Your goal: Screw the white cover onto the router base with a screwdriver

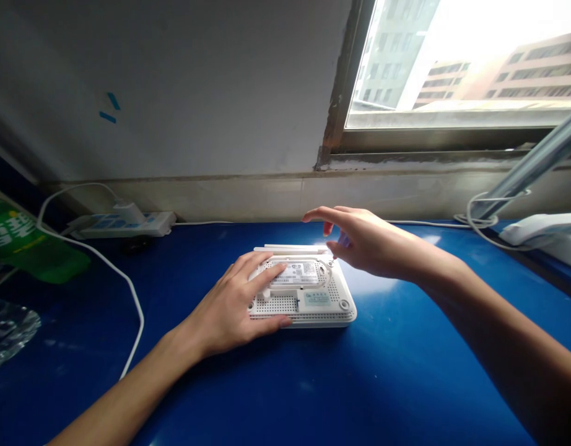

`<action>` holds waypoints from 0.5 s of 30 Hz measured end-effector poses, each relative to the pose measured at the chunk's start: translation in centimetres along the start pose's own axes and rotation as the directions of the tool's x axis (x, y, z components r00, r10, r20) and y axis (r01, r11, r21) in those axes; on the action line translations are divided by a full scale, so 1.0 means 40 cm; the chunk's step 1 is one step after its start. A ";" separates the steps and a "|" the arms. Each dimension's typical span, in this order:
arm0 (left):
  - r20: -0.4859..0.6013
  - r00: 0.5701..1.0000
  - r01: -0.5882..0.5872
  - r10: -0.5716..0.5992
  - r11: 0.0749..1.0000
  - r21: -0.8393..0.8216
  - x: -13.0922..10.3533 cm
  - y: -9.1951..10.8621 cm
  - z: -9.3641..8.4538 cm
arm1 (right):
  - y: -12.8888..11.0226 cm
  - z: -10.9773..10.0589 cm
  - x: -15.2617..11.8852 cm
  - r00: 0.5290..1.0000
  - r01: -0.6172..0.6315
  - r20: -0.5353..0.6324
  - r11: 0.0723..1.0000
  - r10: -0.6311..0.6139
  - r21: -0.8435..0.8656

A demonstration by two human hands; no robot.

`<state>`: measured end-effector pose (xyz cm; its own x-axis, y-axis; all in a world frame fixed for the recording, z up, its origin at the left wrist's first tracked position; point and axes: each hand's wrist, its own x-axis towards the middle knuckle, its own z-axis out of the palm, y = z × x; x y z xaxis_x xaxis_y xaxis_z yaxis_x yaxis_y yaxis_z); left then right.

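A white Wi-Fi router lies upside down on the blue table, its labels and vent holes facing up and its antennas folded along the far edge. My left hand rests on the router's left part, fingers spread over the underside and thumb along the near edge. Above the far right corner hovers my right hand, index finger raised and the other fingers curled. A small bluish, see-through bit shows between its fingers, over the corner hole; most of it is hidden, so its kind is unclear.
A white power strip with a plugged-in charger and white cable lies back left. A green drink bottle and a clear plastic piece sit at the left edge. A metal pole and white device stand right, below the window.
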<state>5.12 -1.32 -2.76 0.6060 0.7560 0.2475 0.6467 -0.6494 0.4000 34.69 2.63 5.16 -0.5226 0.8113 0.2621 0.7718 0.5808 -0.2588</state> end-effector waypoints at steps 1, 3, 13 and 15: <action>0.005 1.000 0.001 -0.001 1.000 0.002 0.000 0.000 0.000 | 0.000 -0.003 -0.005 1.000 0.020 0.004 1.000 -0.020 0.005; 0.008 1.000 0.002 -0.002 1.000 -0.001 0.000 0.000 -0.001 | -0.007 -0.010 -0.012 0.999 0.041 0.020 0.999 -0.042 0.012; 0.008 1.000 0.002 -0.002 1.000 0.007 -0.002 -0.001 0.002 | -0.028 -0.006 0.009 0.990 -0.143 -0.001 0.990 0.143 0.004; 0.009 1.000 0.005 -0.005 1.000 0.006 -0.002 -0.001 0.004 | -0.015 -0.003 0.006 0.995 -0.102 -0.014 0.994 0.103 0.028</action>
<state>5.12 -1.36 -2.92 0.6069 0.7584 0.2376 0.6525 -0.6462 0.3958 34.14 2.44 5.48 -0.4354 0.8657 0.2468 0.8107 0.4963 -0.3106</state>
